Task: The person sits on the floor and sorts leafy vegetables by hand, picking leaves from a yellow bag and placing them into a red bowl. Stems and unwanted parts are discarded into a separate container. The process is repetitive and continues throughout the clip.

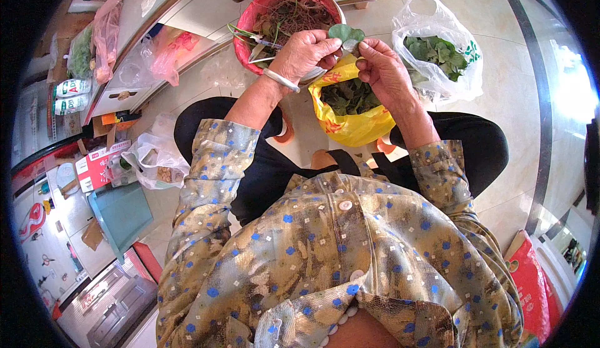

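Between my two hands is a small bunch of green leaves (346,34). My left hand (307,53), with a pale bangle (281,79) at its wrist, pinches the leaves from one side. My right hand (385,71) has thumb and fingertips on their other edge. Just below them a yellow plastic bag (358,132) stands open between my feet, with dark green leaves (349,98) inside. Behind my left hand is a bucket lined with red plastic (243,43), heaped with brown roots and stems (300,17). My left hand partly hides its near side.
To the right, a white plastic bag (461,83) holds more green leaves (436,55). A cabinet (206,8) borders the floor at upper left. A knotted white bag (157,160), a red-and-white carton (101,165) and a blue-grey bin (119,214) stand left. A red sack (529,287) lies lower right.
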`<action>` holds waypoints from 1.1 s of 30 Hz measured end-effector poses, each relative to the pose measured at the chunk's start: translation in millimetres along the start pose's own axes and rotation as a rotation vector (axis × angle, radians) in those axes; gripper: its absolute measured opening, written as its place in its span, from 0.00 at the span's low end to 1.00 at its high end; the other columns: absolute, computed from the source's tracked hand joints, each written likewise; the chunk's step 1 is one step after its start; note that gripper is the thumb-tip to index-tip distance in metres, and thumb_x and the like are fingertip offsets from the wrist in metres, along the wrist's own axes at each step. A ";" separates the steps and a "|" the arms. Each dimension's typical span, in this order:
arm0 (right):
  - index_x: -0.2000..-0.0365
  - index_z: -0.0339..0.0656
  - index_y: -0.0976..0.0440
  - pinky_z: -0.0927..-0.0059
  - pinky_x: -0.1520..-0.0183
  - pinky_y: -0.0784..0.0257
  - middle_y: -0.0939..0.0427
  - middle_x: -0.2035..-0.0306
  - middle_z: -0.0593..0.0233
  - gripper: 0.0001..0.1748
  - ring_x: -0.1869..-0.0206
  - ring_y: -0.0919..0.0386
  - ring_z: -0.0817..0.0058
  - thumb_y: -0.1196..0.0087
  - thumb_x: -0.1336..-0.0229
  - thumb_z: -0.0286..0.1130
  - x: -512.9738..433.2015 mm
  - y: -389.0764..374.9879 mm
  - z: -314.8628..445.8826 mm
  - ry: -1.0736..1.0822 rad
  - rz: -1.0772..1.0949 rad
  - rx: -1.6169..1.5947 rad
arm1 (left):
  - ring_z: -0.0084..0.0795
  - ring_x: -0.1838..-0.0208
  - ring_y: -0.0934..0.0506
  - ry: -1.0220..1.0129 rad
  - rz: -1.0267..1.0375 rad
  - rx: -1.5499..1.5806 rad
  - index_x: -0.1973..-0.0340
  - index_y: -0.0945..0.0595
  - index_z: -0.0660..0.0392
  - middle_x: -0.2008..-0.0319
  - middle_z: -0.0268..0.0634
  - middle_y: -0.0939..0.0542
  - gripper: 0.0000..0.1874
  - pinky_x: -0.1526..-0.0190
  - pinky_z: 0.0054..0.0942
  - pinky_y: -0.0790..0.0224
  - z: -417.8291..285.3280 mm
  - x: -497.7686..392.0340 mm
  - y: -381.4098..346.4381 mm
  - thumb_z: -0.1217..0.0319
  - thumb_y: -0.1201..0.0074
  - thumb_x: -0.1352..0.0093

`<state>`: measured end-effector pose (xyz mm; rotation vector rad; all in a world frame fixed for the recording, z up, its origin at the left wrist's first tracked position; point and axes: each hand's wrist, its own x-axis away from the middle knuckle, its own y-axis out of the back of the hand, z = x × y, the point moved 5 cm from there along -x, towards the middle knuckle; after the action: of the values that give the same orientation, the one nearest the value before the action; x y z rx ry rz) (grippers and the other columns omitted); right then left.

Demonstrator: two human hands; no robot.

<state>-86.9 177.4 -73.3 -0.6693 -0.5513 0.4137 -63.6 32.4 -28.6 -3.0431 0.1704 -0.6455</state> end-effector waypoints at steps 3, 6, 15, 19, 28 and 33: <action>0.67 0.41 0.33 0.83 0.75 0.35 0.27 0.72 0.69 0.05 0.73 0.27 0.82 0.51 0.45 0.27 -0.9 -3.1 0.8 -0.045 0.045 -0.107 | 0.13 0.74 0.29 -0.009 0.019 0.032 0.66 0.23 0.56 0.74 0.27 0.24 0.11 0.69 0.12 0.36 0.1 0.1 0.9 0.62 0.49 0.37; 0.67 0.39 0.33 0.80 0.71 0.31 0.26 0.69 0.66 0.05 0.68 0.25 0.77 0.52 0.47 0.24 -0.4 -5.5 1.2 -0.063 0.108 -0.159 | 0.12 0.74 0.30 -0.028 0.013 0.015 0.66 0.23 0.57 0.75 0.26 0.25 0.09 0.70 0.11 0.37 -3.4 1.5 -1.4 0.65 0.49 0.36; 0.64 0.36 0.33 0.76 0.63 0.27 0.26 0.66 0.63 0.08 0.65 0.25 0.74 0.54 0.47 0.22 -1.7 -9.6 -1.3 -0.051 0.146 -0.211 | 0.14 0.75 0.30 -0.088 -0.010 -0.034 0.66 0.23 0.61 0.76 0.27 0.25 0.06 0.71 0.14 0.34 -4.4 -0.9 -0.4 0.72 0.51 0.36; 0.64 0.35 0.32 0.79 0.65 0.27 0.25 0.69 0.64 0.08 0.68 0.25 0.78 0.51 0.48 0.23 1.5 -16.0 2.3 -0.035 0.109 -0.103 | 0.15 0.74 0.29 -0.071 -0.017 0.010 0.66 0.24 0.61 0.74 0.29 0.25 0.06 0.70 0.15 0.33 -6.2 0.9 -2.7 0.73 0.50 0.36; 0.71 0.34 0.27 0.85 0.75 0.35 0.27 0.79 0.69 0.08 0.78 0.30 0.86 0.45 0.53 0.27 2.4 -14.9 6.1 0.088 -0.025 0.341 | 0.19 0.69 0.27 -0.313 -0.017 -0.276 0.64 0.25 0.62 0.71 0.31 0.26 0.09 0.64 0.18 0.33 1.6 -7.5 -3.7 0.70 0.47 0.37; 0.73 0.32 0.26 0.82 0.75 0.35 0.26 0.81 0.66 0.11 0.78 0.30 0.85 0.45 0.55 0.31 2.4 -15.9 4.8 0.092 -0.041 0.642 | 0.16 0.70 0.30 -0.507 -0.133 -0.623 0.71 0.24 0.62 0.75 0.30 0.26 0.06 0.68 0.20 0.36 -12.4 -1.9 -4.0 0.72 0.47 0.39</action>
<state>-85.0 169.5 -58.6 -0.0590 -0.3138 0.4868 -70.0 36.5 -17.9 -3.7035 0.1804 0.2571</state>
